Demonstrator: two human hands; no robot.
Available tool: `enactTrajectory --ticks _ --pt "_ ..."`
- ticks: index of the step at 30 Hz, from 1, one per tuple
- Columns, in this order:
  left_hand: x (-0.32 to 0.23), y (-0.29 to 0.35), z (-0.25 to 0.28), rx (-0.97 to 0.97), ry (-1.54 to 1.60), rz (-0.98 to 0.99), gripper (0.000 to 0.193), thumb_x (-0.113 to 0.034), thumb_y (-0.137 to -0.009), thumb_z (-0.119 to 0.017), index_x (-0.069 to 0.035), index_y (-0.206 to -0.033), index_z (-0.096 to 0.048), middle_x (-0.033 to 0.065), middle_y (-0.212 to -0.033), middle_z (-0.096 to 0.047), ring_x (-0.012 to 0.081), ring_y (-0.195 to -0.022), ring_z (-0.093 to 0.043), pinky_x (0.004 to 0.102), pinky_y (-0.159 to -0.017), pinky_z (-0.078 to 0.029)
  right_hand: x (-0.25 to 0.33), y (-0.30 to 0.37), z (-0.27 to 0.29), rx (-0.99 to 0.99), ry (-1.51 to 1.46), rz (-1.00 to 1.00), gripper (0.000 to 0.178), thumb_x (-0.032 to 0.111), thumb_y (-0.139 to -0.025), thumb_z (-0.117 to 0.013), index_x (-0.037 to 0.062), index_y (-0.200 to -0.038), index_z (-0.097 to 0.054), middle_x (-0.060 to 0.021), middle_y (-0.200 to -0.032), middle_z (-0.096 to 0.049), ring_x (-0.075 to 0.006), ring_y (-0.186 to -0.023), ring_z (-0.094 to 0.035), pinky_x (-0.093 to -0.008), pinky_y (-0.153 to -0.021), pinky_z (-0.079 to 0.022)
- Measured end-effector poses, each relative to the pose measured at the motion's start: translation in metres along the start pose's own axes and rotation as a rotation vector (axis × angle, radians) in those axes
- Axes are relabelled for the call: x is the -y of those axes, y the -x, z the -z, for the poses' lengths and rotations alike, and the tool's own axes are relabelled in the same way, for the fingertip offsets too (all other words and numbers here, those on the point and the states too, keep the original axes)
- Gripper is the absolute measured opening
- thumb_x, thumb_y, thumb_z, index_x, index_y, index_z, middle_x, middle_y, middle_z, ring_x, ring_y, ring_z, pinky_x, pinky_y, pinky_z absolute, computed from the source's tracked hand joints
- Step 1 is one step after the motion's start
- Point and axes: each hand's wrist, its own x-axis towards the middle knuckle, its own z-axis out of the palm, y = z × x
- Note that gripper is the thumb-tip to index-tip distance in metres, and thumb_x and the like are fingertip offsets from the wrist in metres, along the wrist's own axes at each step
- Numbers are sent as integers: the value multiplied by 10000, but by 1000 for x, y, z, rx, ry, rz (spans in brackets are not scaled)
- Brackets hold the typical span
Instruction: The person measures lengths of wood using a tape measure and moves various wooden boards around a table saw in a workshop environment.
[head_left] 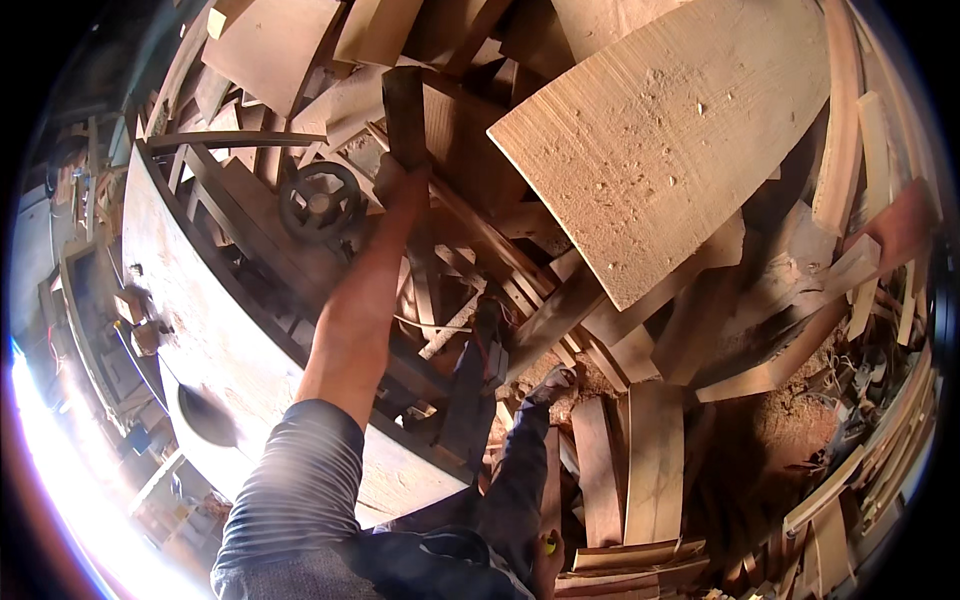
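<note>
I see a spoked handwheel (320, 202); pale worktop (215, 340) to its left, running nearer me; wide dust-speckled board (665, 150) well right of it; loose sawdust (797, 420) farther right, nearer me.

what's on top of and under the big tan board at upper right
On the big tan board: sawdust and small wood chips. Wood pieces show beyond its lower right edge; whatever lies beneath its middle is covered and cannot be seen.
</note>
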Motion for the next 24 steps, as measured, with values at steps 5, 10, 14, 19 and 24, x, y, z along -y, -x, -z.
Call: enactTrajectory --ticks 5,10,14,19,24 --pt "-5 -10 5 33 5 -19 657 -462 -713 -869 6 -1145 -709 269 -1122 -755 434 -1099 -731 503 -946 -578 -13 -13 -5 -9 73 169 648 261 -943 -784 -61 -1460 -561 -189 -1308 -687 -261 -1183 -655 -364 -1020 -514" --pt "-2 -13 19 125 -31 -21 721 -499 -710 -883 -25 -1229 -724 237 -1195 -754 400 -1171 -718 496 -990 -573 -7 -5 -4 -10 11 161 658 271 -956 -780 -63 -1473 -549 -175 -1342 -656 -253 -1199 -632 -360 -1048 -492" --pt "-7 -12 22 93 -81 -48 665 -379 -678 -882 13 -1198 -748 223 -1129 -781 377 -1086 -753 457 -949 -594 15 7 -8 39 -8 95 710 381 -951 -760 -43 -1481 -553 -234 -1372 -661 -322 -1242 -648 -392 -1065 -498" --pt "26 -38 11 211 240 -65 676 -291 -630 -900 37 -1199 -740 205 -1125 -780 344 -1036 -760 417 -912 -608 22 3 -6 47 12 117 731 374 -936 -757 -46 -1493 -539 -246 -1379 -650 -325 -1233 -650 -394 -1058 -504" --pt "35 -52 1 384 619 8 602 -124 -610 -866 40 -1176 -742 161 -1075 -774 292 -951 -743 408 -830 -611 23 1 -4 53 57 90 699 316 -938 -765 -56 -1487 -544 -236 -1391 -648 -316 -1258 -635 -387 -1084 -479"
